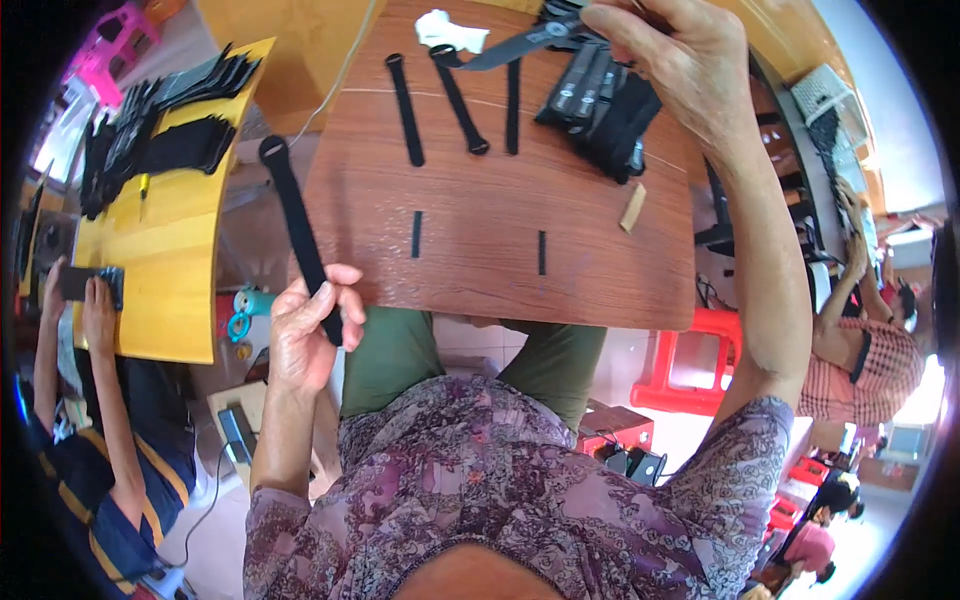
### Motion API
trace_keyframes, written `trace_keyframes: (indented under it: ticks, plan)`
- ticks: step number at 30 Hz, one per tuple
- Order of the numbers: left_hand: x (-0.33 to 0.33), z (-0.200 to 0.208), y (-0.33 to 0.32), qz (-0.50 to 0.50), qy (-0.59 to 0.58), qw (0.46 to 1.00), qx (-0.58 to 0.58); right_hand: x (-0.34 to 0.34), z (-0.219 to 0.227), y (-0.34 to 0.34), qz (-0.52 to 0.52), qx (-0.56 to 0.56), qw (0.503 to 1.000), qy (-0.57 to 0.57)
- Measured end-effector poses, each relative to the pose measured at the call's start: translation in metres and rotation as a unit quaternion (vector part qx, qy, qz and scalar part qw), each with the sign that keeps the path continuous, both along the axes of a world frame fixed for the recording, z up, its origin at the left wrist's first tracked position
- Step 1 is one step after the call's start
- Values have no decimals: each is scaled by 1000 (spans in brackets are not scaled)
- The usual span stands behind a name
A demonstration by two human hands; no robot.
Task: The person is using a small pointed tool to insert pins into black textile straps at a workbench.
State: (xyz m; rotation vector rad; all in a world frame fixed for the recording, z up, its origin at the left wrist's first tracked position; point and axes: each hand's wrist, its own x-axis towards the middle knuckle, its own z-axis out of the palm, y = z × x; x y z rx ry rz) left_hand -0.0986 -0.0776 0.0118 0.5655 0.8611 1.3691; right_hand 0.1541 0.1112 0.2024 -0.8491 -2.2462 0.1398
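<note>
Black strap (298,225) — long, narrow — tip rounded and slotted

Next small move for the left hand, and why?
Perhaps have the left hand lay its black strap on the brown table beside the three similar straps: those already lie roughly side by side, while this one is held near one end.

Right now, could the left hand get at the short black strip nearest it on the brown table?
Probably yes: nothing visible lies between the left hand and the short black strip, though that hand's grip holds a long black strap.
</note>
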Motion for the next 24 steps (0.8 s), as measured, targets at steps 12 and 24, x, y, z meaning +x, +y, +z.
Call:
trace_keyframes:
  ticks: [12,24]
  plan:
    - [10,-3,17,-19,-10,1000,17,46,-12,45,-112,6,993,24]
    - [26,-8,31,-41,-8,998,37,161,-34,31,-70,135,981,119]
